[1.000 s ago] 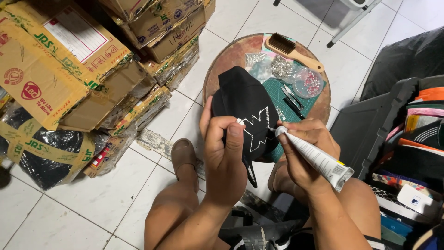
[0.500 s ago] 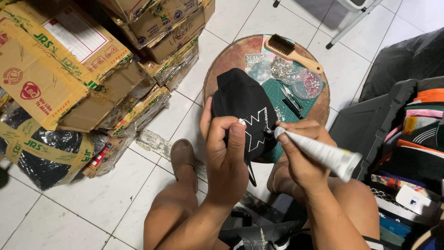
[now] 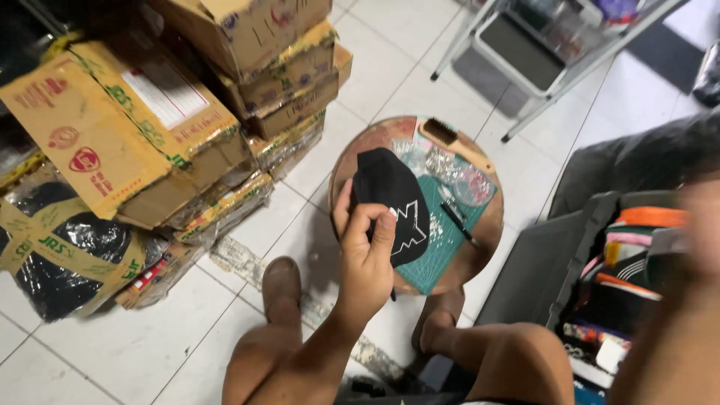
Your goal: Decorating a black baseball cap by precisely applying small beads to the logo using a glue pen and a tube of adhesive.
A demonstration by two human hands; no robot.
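My left hand [image 3: 367, 259] grips a black fabric piece [image 3: 390, 199] with a white zigzag pattern, thumb and fingers pinching its lower edge. It is held just above a small round wooden table [image 3: 491, 225]. A green cutting mat [image 3: 442, 255] lies on the table under the fabric. A blurred skin-coloured shape at the right edge [image 3: 675, 300] looks like my right arm, very close to the camera. Its hand and anything it holds cannot be made out.
A wooden brush [image 3: 450, 139], clear bags of shiny bits [image 3: 450, 169] and a black pen [image 3: 456, 221] lie on the table. Stacked cardboard boxes [image 3: 150, 127] stand left. A metal rack [image 3: 540, 52] is behind, and an open grey case [image 3: 622, 262] of colourful items sits right.
My right hand with the white tube has left the fabric and swung up toward the camera into a blur. The view has pulled back, and my left hand still holds the black fabric.
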